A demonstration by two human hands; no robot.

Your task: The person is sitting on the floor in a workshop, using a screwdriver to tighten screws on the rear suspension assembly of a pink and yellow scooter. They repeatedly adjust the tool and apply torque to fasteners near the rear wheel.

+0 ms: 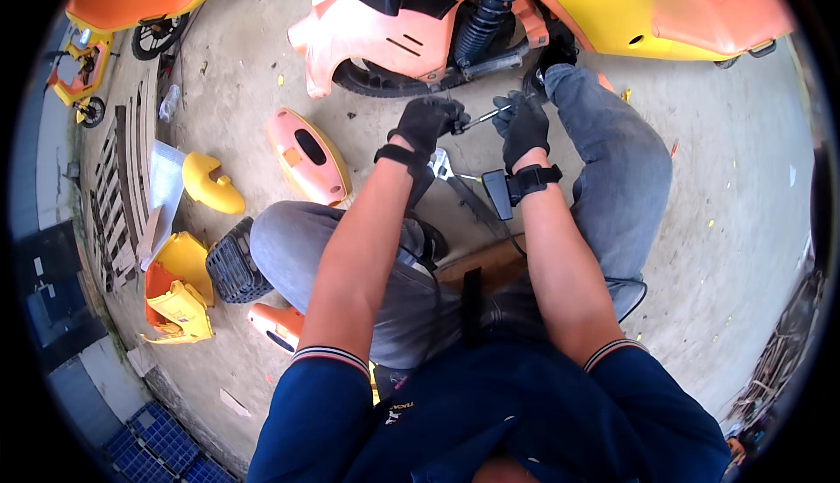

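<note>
A slim, straight silvery rod [487,118] slants up rightward, held between gloved fingers [458,116].

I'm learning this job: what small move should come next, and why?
Perhaps bring the slim metal rod toward the orange-and-yellow scooter: the left hand and right hand have it between them, and it shows clear of the bodywork.

Small yellow lettering [402,405] with a white emblem [394,417] marks the navy shirt [534,387].

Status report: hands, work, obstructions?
Left hand, right hand: both gripping thin metal rod. Rod's middle exposed. Scooter beyond; nothing visibly blocking.
</note>
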